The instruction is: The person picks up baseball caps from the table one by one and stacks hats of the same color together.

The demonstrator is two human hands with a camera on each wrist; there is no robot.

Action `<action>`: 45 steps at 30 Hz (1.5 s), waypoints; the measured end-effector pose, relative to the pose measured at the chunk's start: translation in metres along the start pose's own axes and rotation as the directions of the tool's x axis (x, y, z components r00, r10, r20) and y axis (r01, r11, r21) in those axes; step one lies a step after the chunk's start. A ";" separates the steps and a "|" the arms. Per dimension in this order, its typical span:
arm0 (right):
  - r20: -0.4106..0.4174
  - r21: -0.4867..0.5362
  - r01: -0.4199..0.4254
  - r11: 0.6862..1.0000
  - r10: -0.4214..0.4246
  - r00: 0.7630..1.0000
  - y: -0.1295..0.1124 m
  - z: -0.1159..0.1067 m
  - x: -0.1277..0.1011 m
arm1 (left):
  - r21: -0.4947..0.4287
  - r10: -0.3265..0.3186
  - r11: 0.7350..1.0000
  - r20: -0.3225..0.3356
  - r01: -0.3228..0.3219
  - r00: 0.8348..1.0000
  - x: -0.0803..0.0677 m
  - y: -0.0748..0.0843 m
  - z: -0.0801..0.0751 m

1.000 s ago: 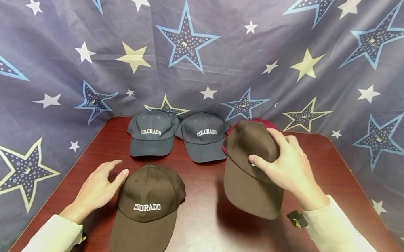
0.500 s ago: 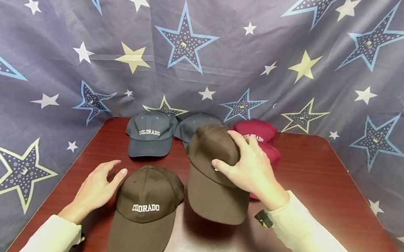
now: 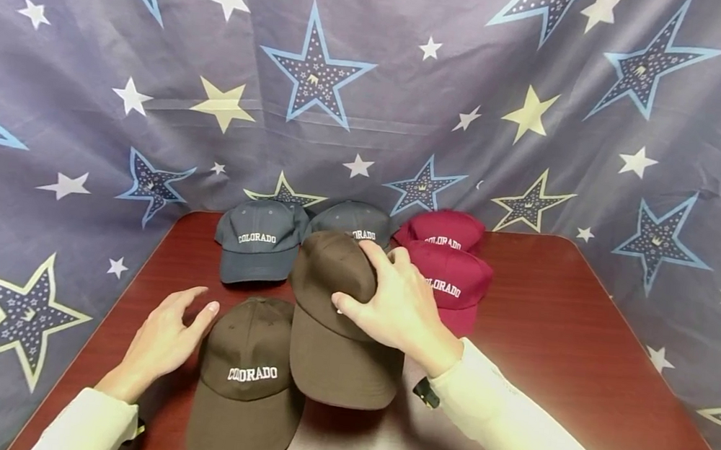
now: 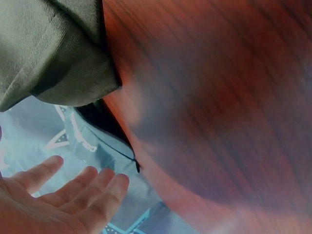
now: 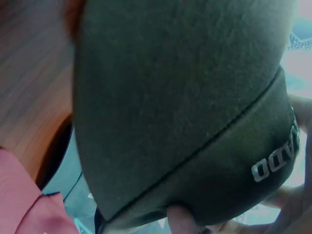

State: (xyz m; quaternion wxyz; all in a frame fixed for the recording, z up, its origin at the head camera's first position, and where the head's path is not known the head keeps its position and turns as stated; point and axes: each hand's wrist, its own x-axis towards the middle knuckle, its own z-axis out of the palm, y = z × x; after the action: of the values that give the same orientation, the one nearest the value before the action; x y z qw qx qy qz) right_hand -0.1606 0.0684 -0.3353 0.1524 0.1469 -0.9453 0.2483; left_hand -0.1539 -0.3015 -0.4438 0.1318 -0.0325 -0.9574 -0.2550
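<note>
My right hand (image 3: 401, 305) grips a brown baseball cap (image 3: 343, 368) by its crown, thumb across the front and fingers over the far side. That cap hangs above the table, brim toward me, overlapping a second brown cap in the head view. In the right wrist view, its brim and part of its white lettering fill the picture. The second brown baseball cap (image 3: 247, 388), marked COLORADO, lies on the table at front left. Beside its crown, my left hand (image 3: 160, 340) is held with fingers extended and nothing in them; the left wrist view shows those fingers (image 4: 97, 190) apart from the cap.
Two dark blue-grey caps (image 3: 259, 244) stand in the back row of the reddish-brown table (image 3: 552, 330). To their right, two maroon caps (image 3: 453, 281) sit one before the other, partly behind my right hand. A star-patterned curtain (image 3: 373, 96) hangs behind the table.
My right hand has carried the brown cap leftward, from in front of the maroon caps to beside the other brown cap. The maroon caps have come into sight. My left hand keeps its pose.
</note>
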 end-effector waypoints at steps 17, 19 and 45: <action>0.038 -0.011 0.050 0.999 -0.049 0.998 -0.035 0.031 -0.009 | 0.003 -0.015 1.000 0.022 0.015 1.000 0.002 -0.001 -0.003; 0.037 -0.015 0.056 0.998 -0.056 0.998 -0.038 0.034 -0.009 | 0.003 -0.018 1.000 0.023 0.018 1.000 0.003 -0.001 -0.004; -0.013 -0.108 0.097 0.989 -0.099 0.995 -0.086 0.080 -0.010 | 0.034 -0.057 0.998 0.037 0.055 0.998 0.003 -0.021 -0.005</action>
State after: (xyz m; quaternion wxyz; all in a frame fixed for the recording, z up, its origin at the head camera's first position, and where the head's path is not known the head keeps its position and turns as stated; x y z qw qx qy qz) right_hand -0.1387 -0.0426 -0.3686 0.1806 0.1824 -0.9475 0.1906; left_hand -0.1587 -0.3219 -0.4487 0.1067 -0.0083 -0.9643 -0.2423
